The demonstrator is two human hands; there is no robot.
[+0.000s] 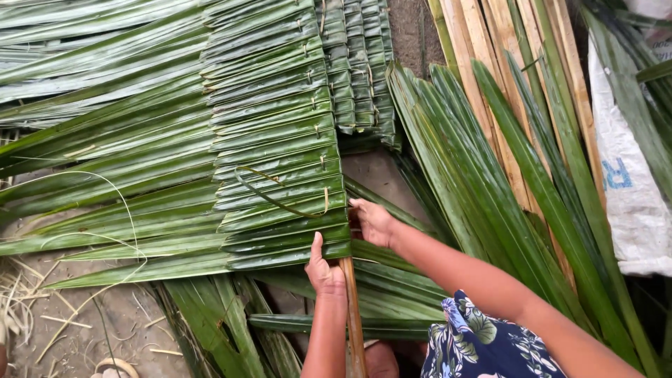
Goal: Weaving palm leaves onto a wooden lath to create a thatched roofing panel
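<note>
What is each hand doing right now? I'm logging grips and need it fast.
Left hand: closed on the wooden slat, thumb pressed on the folded palm leaves.
Right hand: fingers on the leaf panel's edge; grip cannot be told.

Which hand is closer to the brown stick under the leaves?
Left. The left hand grips the leaf edge right beside the brown stick, touching it. The right hand sits a bit above its top.

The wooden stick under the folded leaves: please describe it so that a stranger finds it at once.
Start from the big panel of folded green palm leaves in the middle. At its bottom edge, the left hand and right hand press the last leaf. The stick runs down from there beside the left wrist: the only thin, brown, bare piece among green leaves.
</note>
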